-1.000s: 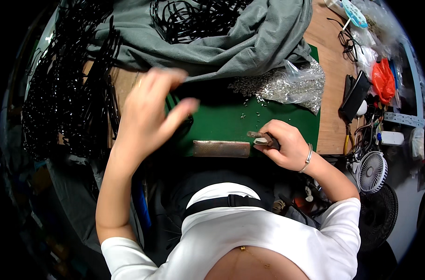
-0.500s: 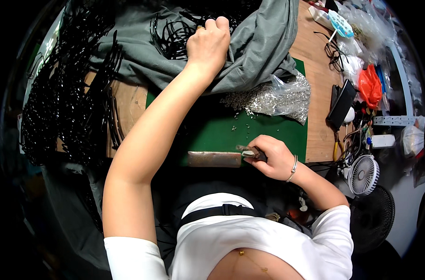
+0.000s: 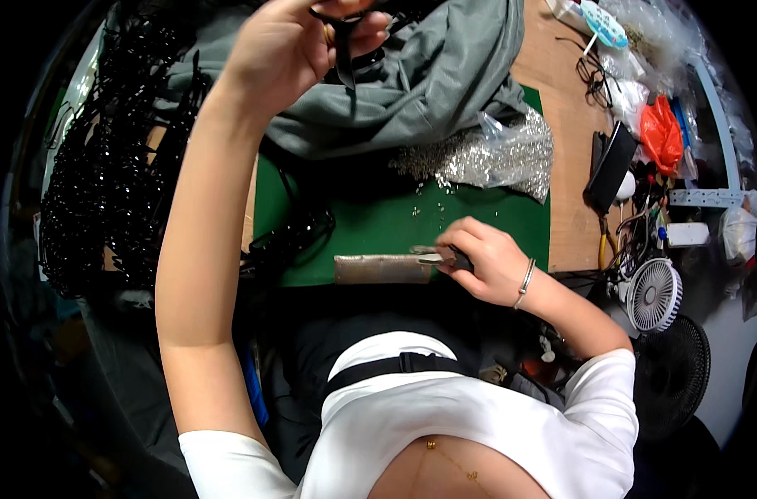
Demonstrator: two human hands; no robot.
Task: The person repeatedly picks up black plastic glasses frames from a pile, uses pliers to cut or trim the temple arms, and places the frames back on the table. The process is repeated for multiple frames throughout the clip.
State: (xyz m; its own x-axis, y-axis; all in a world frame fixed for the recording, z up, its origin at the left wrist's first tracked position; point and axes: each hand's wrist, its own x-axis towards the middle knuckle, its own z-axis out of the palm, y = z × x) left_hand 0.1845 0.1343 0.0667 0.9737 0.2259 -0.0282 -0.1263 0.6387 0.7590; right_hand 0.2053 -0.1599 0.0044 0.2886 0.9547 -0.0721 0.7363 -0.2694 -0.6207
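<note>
At the top, my left hand (image 3: 291,54) is closed on a black cord (image 3: 346,71), raised over the grey cloth (image 3: 420,91). My right hand (image 3: 491,262) grips a dark-handled metal hand tool (image 3: 437,259), its tips by the right end of a flat, worn metal strip (image 3: 370,269) on the green mat (image 3: 378,216). An open clear bag of small silvery pieces (image 3: 499,158) lies behind it, some spilled forward. Loose black glossy cords (image 3: 308,224) lie on the mat at left.
A big bundle of shiny black cords (image 3: 91,191) hangs over the wooden table's (image 3: 566,249) left side. Along the right are black glasses (image 3: 596,79), a red plastic bag (image 3: 661,137), a black phone (image 3: 609,166), a white small fan (image 3: 651,295) and a larger black fan (image 3: 678,374).
My left hand has gone up to the cords in the cloth, then moved leftward with black cord in it. My right hand stays by the strip, tool in hand.
</note>
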